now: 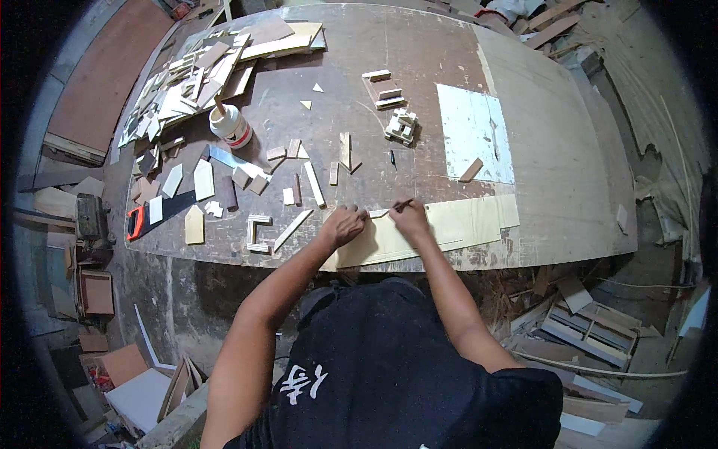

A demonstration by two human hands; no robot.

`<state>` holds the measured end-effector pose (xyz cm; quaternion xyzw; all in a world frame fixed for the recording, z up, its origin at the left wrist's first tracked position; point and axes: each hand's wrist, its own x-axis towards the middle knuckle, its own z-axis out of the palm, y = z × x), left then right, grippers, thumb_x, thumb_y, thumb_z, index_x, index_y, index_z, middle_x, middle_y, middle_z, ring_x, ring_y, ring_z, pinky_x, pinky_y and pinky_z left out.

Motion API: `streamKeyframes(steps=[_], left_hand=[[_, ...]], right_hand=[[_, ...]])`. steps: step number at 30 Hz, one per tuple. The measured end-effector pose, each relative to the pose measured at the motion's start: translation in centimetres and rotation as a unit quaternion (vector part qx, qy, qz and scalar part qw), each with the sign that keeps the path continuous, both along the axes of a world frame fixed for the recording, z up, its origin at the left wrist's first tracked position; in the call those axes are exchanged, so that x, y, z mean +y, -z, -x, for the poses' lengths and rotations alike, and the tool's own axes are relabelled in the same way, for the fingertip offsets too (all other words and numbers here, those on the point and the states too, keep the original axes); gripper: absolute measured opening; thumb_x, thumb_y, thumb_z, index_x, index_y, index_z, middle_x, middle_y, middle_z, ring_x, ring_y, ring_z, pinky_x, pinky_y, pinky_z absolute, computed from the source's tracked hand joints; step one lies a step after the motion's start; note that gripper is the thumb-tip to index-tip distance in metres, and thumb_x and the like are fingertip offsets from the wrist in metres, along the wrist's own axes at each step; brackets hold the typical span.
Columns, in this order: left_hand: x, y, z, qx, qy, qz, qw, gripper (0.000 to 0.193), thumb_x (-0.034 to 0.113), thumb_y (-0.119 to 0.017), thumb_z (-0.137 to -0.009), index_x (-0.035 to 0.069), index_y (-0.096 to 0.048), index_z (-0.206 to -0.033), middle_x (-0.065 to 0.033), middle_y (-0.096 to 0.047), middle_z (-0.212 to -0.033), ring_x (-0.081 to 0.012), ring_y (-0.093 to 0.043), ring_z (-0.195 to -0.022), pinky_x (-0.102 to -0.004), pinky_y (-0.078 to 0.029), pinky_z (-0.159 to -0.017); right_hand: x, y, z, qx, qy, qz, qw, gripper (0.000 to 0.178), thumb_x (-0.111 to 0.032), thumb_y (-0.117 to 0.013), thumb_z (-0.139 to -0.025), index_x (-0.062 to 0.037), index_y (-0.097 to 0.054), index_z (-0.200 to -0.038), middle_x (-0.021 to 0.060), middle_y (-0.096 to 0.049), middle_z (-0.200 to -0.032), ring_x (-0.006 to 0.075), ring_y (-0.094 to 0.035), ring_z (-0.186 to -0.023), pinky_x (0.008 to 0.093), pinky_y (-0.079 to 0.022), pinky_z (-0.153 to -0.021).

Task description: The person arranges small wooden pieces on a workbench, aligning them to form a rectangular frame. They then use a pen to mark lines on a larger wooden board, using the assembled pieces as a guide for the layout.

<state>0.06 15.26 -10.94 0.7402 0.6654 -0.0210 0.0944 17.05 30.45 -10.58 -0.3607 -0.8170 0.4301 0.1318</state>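
A long, pale yellow thin plywood sheet [464,223] lies along the near edge of the table, under both hands. My left hand [345,227] is closed at its upper left edge, its fingertips pressing a small pale wood strip [379,213] against the sheet. To the right, my right hand [411,223] pinches a thin dark pencil-like stick [402,204] at the far end of that strip. The fingers partly hide both the stick's tip and the strip. Left of my left hand lie a slanted wood strip [292,230] and a U-shaped wood piece [259,233].
A saw [136,223] with an orange handle lies at the left, near a white glue bottle [232,127]. Wood offcuts [198,82] are heaped at the far left. Beyond my hands are a dark pen [392,157], a small wooden assembly [402,126] and a whitish board [473,131].
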Motion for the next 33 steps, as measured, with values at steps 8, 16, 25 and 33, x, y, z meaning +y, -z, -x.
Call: streamKeyframes(steps=[8,16,25,33], left_hand=[[0.4,-0.4,0.0,0.008,0.011,0.010,1.000,0.026,0.015,-0.051,-0.088,-0.001,-0.063,-0.105,-0.0126,-0.065,-0.102,-0.0305,-0.064,-0.092,-0.0429,-0.055,-0.072],[0.2,0.2,0.2,-0.032,-0.007,-0.073,0.997,0.020,0.015,-0.053,-0.085,0.000,-0.065,-0.091,-0.0157,-0.067,-0.090,-0.0313,-0.065,-0.085,-0.0443,-0.054,-0.068],[0.3,-0.3,0.1,-0.023,-0.028,-0.010,0.999,0.026,0.015,-0.051,-0.089,0.007,-0.067,-0.107,-0.0113,-0.066,-0.105,-0.0310,-0.064,-0.095,-0.0424,-0.055,-0.077],[0.3,-1.1,-0.2,-0.025,-0.023,-0.037,0.999,0.024,0.015,-0.047,-0.091,0.001,-0.067,-0.095,-0.0141,-0.068,-0.096,-0.0316,-0.066,-0.088,-0.0445,-0.054,-0.071]], right_hand=[[8.6,-1.4,-1.8,0.090,0.150,-0.152,0.973,0.011,-0.014,-0.069,-0.073,-0.0058,-0.066,-0.079,0.0140,-0.068,-0.073,0.0297,-0.068,-0.068,0.0376,-0.053,-0.063],[2.0,-1.1,-1.5,0.052,0.074,-0.059,0.994,0.011,-0.015,-0.068,-0.074,-0.0061,-0.067,-0.082,0.0138,-0.068,-0.079,0.0266,-0.067,-0.073,0.0376,-0.052,-0.067],[-1.3,0.5,-1.2,0.036,0.057,-0.040,0.997,0.015,-0.014,-0.070,-0.076,-0.0021,-0.065,-0.084,0.0108,-0.065,-0.076,0.0182,-0.062,-0.072,0.0335,-0.050,-0.069],[-1.2,0.7,-0.9,0.038,0.038,-0.082,0.995,0.015,-0.014,-0.070,-0.076,-0.0013,-0.067,-0.084,0.0147,-0.068,-0.080,0.0251,-0.066,-0.073,0.0362,-0.051,-0.068]])
